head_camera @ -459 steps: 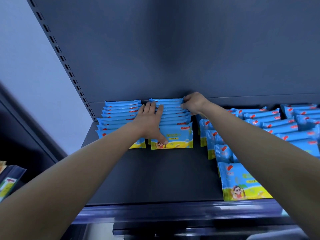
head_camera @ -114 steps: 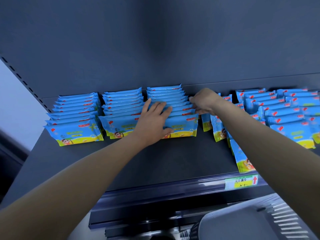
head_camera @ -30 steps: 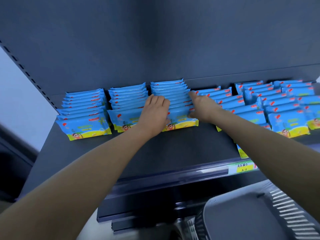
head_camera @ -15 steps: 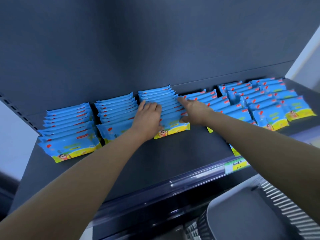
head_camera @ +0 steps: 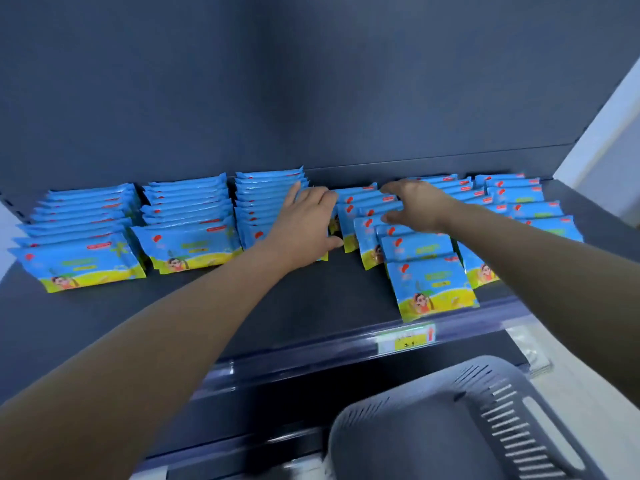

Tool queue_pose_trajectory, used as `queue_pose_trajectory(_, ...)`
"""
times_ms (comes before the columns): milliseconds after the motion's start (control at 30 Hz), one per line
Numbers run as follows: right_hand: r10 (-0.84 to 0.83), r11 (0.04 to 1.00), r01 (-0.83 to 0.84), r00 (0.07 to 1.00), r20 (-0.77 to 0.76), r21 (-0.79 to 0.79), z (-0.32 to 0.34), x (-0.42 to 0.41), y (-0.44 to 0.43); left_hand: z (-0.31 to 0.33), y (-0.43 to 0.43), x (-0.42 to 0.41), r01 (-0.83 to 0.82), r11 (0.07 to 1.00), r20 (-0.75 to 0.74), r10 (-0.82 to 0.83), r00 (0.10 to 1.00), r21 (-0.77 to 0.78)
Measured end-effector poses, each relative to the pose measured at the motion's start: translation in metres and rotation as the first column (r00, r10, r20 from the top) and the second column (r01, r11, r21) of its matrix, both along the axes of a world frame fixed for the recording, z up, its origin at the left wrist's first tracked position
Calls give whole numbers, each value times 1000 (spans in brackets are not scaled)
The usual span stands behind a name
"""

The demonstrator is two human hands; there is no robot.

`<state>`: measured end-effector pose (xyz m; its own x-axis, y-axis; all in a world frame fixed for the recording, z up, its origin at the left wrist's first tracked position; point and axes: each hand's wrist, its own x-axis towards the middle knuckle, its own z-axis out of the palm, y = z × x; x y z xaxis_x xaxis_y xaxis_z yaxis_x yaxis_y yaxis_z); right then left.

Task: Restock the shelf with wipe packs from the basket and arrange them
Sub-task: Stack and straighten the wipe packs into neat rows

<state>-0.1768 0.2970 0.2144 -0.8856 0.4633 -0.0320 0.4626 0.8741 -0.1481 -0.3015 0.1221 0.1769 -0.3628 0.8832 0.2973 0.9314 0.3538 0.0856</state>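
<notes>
The left hand (head_camera: 304, 225) lies flat, fingers straight and together, on the third pack row (head_camera: 263, 202) at the shelf (head_camera: 311, 306) rear, while the right hand (head_camera: 417, 206) pinches the adjacent slumped wipe packs (head_camera: 367, 206) between thumb and curled fingers.

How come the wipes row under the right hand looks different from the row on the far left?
The leftmost row is lined up evenly; the row under the right hand is staggered. The leftmost row sits back from the shelf edge; the staggered row's front pack nearly reaches it. No hand touches the leftmost row. Both hold the same blue and yellow packs.
</notes>
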Motion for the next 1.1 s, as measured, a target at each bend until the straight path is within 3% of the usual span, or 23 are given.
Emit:
queue_pose_trajectory(133,103,994,-104,993,63,22,-5,17,26,-4,11,4,-181,976,6,183,983,-119)
queue_pose_trajectory(267,192,981,-193,981,38,15,-11,17,44,-9,10,15,-262,964,54,264,963,-49)
queue_pose_trajectory(467,241,969,-242,970,25,46,-8,-16,54,-3,41,42,-143,983,237,112,965,117)
queue_pose_trajectory(600,243,967,-247,968,61,65,-11,-32,64,-12,82,59,-19,997,254,37,966,-72)
queue_pose_trajectory(700,190,982,-188,981,48,-27,-16,-43,75,-27,103,68,55,976,239,-3,971,-210)
queue_pose_trajectory(867,189,970,-172,978,90,-171,-25,-64,93,-33,112,66,42,981,250,8,968,-191)
queue_pose_trajectory(1100,296,946,-257,933,206,-197,-34,-87,101,-21,108,63,-59,962,223,122,967,-267)
